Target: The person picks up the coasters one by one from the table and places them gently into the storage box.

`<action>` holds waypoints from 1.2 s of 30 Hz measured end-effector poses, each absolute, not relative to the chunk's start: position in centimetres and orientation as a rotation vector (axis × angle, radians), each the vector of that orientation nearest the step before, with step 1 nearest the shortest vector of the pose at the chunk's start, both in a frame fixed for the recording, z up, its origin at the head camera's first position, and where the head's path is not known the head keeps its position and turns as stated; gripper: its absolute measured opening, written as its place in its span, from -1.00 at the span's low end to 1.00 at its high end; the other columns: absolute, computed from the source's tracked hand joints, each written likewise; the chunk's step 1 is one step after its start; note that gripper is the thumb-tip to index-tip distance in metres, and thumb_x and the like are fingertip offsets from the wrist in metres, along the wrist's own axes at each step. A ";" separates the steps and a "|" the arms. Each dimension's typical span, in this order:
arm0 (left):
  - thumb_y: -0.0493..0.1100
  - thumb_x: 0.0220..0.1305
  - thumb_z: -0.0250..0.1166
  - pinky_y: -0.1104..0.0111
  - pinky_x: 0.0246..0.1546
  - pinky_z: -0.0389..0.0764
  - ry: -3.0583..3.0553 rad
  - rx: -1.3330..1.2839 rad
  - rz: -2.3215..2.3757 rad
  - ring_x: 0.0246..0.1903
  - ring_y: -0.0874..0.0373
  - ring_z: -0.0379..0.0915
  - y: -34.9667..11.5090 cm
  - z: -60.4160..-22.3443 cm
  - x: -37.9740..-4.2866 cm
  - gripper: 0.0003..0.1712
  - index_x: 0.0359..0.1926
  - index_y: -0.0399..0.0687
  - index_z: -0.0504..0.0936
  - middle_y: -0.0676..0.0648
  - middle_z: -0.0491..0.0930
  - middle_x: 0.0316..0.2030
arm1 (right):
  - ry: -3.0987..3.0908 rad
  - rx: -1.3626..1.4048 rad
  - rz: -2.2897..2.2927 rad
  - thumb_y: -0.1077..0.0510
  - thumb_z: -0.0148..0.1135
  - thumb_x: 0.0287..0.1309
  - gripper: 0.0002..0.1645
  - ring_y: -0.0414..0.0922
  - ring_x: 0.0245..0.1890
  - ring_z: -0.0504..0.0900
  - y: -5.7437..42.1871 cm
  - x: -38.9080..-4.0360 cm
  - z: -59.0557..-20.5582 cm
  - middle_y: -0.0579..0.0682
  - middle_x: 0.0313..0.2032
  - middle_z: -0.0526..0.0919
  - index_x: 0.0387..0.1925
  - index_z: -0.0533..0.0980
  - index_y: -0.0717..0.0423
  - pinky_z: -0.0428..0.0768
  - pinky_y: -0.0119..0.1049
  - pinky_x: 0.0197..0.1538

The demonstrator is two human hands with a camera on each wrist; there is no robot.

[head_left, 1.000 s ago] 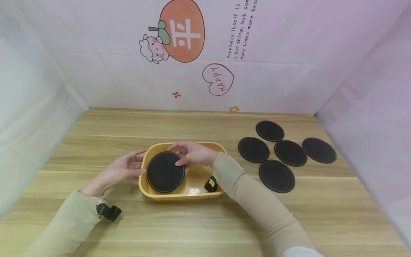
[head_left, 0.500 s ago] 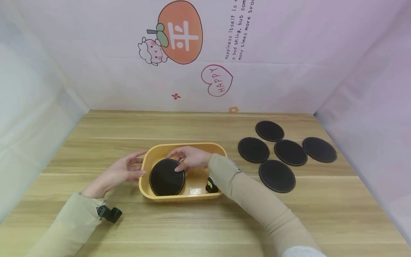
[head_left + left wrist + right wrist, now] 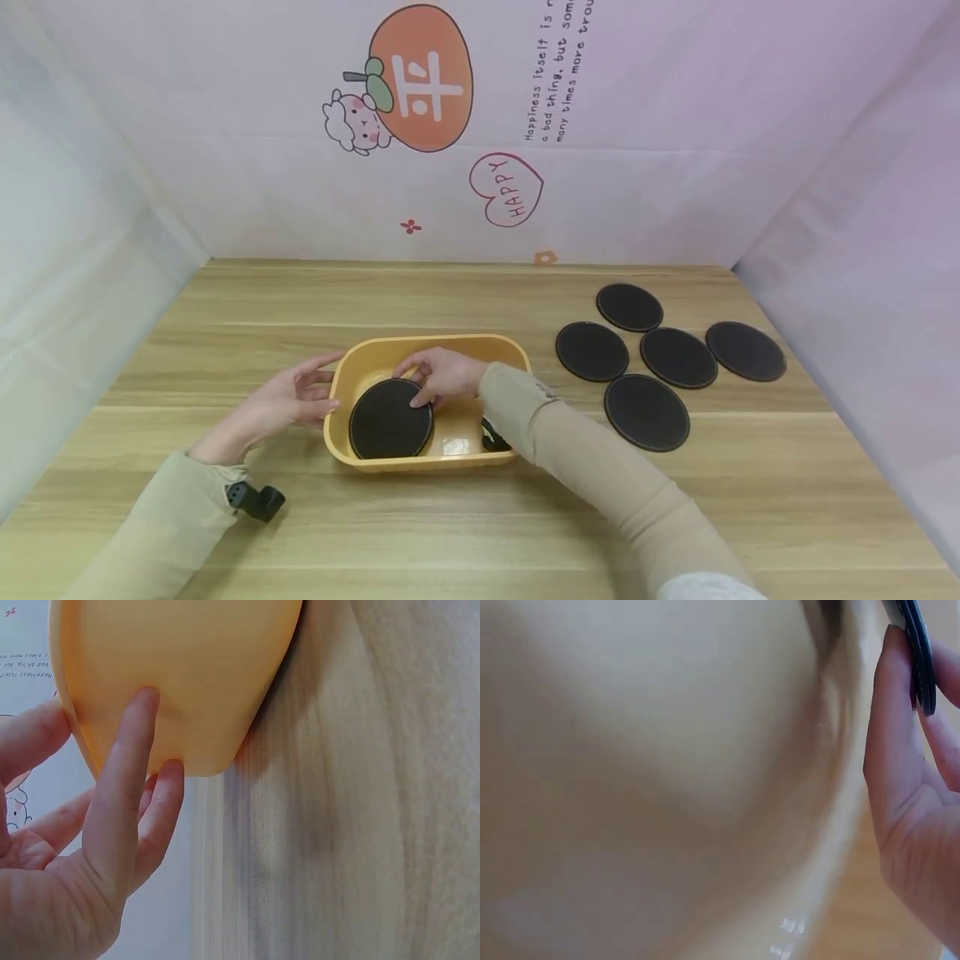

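Inside the yellow plastic basin (image 3: 457,417), my right hand (image 3: 444,372) pinches a round black stitched coaster (image 3: 390,418) by its upper right edge. The coaster leans in the left half of the basin; its lowest edge is hidden behind the front rim. Thumb and fingers lie on opposite faces of the coaster (image 3: 922,664) in the right wrist view. My left hand (image 3: 288,396) rests against the basin's left end. In the left wrist view, its fairly straight fingers (image 3: 131,742) touch the outer wall of the basin (image 3: 195,667).
Several more black coasters (image 3: 647,412) lie flat on the wooden table (image 3: 465,525), right of the basin. A wrist camera (image 3: 491,437) on the right sleeve overhangs the basin. A printed white cloth (image 3: 637,200) stands behind the table.
Over the last second, my right hand has lowered the coaster deeper into the basin, towards the front rim. The left hand has stayed at the basin's left end.
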State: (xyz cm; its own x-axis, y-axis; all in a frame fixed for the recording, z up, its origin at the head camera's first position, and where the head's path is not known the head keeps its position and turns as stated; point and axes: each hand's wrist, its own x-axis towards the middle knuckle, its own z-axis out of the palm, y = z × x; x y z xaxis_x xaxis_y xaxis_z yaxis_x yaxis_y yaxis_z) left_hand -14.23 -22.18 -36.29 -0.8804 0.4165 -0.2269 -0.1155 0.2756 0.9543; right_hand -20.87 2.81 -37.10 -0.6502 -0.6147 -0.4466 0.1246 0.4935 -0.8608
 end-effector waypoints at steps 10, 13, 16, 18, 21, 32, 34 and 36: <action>-0.37 0.22 0.22 0.16 -0.16 0.68 2.115 0.270 1.639 0.16 -0.25 0.35 -22.2 -36.2 -14.2 -0.09 0.45 -0.30 -0.13 -0.55 0.09 0.30 | 2.093 -0.426 -1.138 0.52 0.33 -0.09 -0.47 -0.15 -0.44 0.62 2.2 -21.2 -38.5 0.14 -0.18 0.68 -0.02 0.51 0.18 0.58 -0.41 -0.51; -0.37 0.22 0.22 0.15 -0.16 0.68 2.122 0.275 1.636 0.15 -0.24 0.35 -22.2 -36.2 -14.2 -0.09 0.45 -0.32 -0.12 -0.56 0.09 0.29 | 2.202 -0.544 -1.046 0.45 0.40 -0.12 -0.49 -0.20 -0.46 0.58 2.2 -21.1 -38.6 0.11 -0.22 0.70 -0.04 0.53 0.17 0.56 -0.45 -0.49; -0.37 0.22 0.22 0.15 -0.17 0.68 2.127 0.272 1.632 0.13 -0.23 0.38 -22.1 -36.2 -14.2 -0.09 0.45 -0.32 -0.12 -0.57 0.09 0.29 | 2.328 -0.666 -0.927 0.35 0.46 -0.14 -0.48 -0.24 -0.42 0.56 2.3 -21.0 -38.5 0.07 -0.23 0.70 -0.05 0.54 0.13 0.54 -0.50 -0.40; -0.37 0.22 0.23 0.15 -0.18 0.68 2.126 0.264 1.629 0.10 -0.22 0.41 -22.1 -36.3 -14.2 -0.08 0.45 -0.30 -0.12 -0.57 0.09 0.29 | 2.390 -0.721 -0.859 0.29 0.49 -0.14 -0.48 -0.24 -0.37 0.55 2.4 -20.9 -38.5 0.03 -0.25 0.70 -0.05 0.55 0.10 0.52 -0.51 -0.33; -0.36 0.22 0.23 0.16 -0.18 0.68 2.122 0.263 1.625 0.06 -0.18 0.45 -22.1 -36.3 -14.2 -0.08 0.45 -0.29 -0.12 -0.58 0.10 0.28 | 2.442 -0.766 -0.796 0.24 0.50 -0.15 -0.48 -0.24 -0.33 0.52 2.6 -20.8 -38.3 0.00 -0.28 0.69 -0.05 0.55 0.07 0.48 -0.50 -0.26; -0.36 0.22 0.23 0.15 -0.18 0.68 2.139 0.267 1.616 0.05 -0.18 0.46 -22.0 -36.2 -14.2 -0.09 0.45 -0.31 -0.12 -0.59 0.09 0.27 | 2.512 -0.845 -0.707 0.14 0.53 -0.16 -0.48 -0.18 -0.28 0.57 2.9 -20.9 -38.2 -0.01 -0.27 0.67 -0.08 0.57 0.07 0.54 -0.43 -0.17; -0.36 0.23 0.22 0.15 -0.19 0.69 2.137 0.270 1.620 0.03 -0.16 0.47 -22.0 -36.2 -14.2 -0.09 0.45 -0.31 -0.12 -0.59 0.10 0.27 | 2.521 -0.851 -0.695 0.12 0.53 -0.16 -0.48 -0.19 -0.26 0.55 3.0 -20.9 -38.2 -0.03 -0.27 0.65 -0.08 0.57 0.06 0.53 -0.43 -0.16; -0.37 0.23 0.22 0.15 -0.19 0.69 2.132 0.270 1.627 0.01 -0.16 0.49 -22.0 -36.3 -14.2 -0.10 0.45 -0.30 -0.11 -0.60 0.11 0.26 | 2.526 -0.853 -0.687 0.12 0.52 -0.15 -0.48 -0.18 -0.25 0.55 3.0 -20.9 -38.1 -0.03 -0.26 0.65 -0.07 0.57 0.06 0.53 -0.42 -0.15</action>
